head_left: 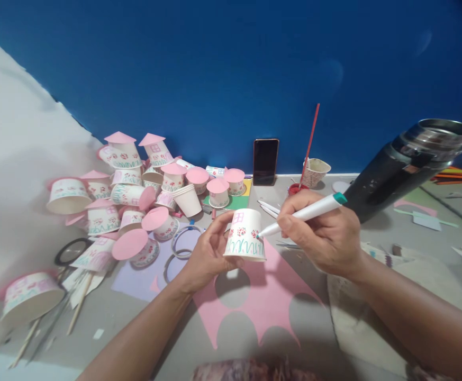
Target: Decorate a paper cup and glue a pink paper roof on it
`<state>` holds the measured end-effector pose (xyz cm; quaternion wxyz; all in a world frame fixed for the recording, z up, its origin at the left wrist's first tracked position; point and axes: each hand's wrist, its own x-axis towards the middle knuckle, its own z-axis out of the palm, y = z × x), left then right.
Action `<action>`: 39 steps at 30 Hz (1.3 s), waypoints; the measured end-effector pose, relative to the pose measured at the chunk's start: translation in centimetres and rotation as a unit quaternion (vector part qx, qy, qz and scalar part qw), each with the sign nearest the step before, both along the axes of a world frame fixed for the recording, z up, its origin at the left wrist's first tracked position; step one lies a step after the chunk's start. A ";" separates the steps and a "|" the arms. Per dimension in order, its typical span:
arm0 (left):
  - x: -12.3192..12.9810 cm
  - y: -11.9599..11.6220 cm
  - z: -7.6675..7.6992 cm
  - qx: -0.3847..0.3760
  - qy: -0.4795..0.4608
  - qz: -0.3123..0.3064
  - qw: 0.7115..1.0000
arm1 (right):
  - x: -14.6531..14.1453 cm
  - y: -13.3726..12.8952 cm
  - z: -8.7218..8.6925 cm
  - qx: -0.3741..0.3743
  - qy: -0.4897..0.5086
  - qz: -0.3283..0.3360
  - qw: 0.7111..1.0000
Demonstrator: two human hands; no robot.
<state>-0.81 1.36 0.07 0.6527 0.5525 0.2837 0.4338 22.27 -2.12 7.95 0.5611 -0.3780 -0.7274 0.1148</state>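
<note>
My left hand (pixel 210 246) grips a white paper cup (pixel 244 244), turned upside down, from its left side. A pink window, red-dotted flowers and green grass-like strokes are drawn on the cup. Between the fingers of my right hand (pixel 322 233) is a white marker (pixel 306 212) with a green end. Its tip meets the cup's wall at the right, beside a flower. Beneath the cup lies a pink paper sheet (pixel 270 286) with round pieces cut out of it.
Many decorated cups (pixel 125 156) with pink paper tops crowd the left. A phone (pixel 265 162) leans on the blue wall. At the right stands a tall dark flask (pixel 397 169). Tape rolls (pixel 183 241) lie on lilac paper, and a cloth (pixel 377 317) is near my right forearm.
</note>
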 end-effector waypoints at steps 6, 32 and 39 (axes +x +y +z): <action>0.0 0.0 0.0 0.002 -0.008 -0.008 1.000 | 0.1 -0.1 0.1 -0.011 -0.011 0.001 1.000; 0.1 -0.5 1.0 -0.088 -0.074 0.015 0.993 | -0.2 1.5 -1.5 -0.102 -0.114 0.013 0.988; -0.7 0.1 0.9 0.078 0.021 -0.010 0.997 | 0.4 1.6 -1.7 -0.102 -0.281 -0.010 0.954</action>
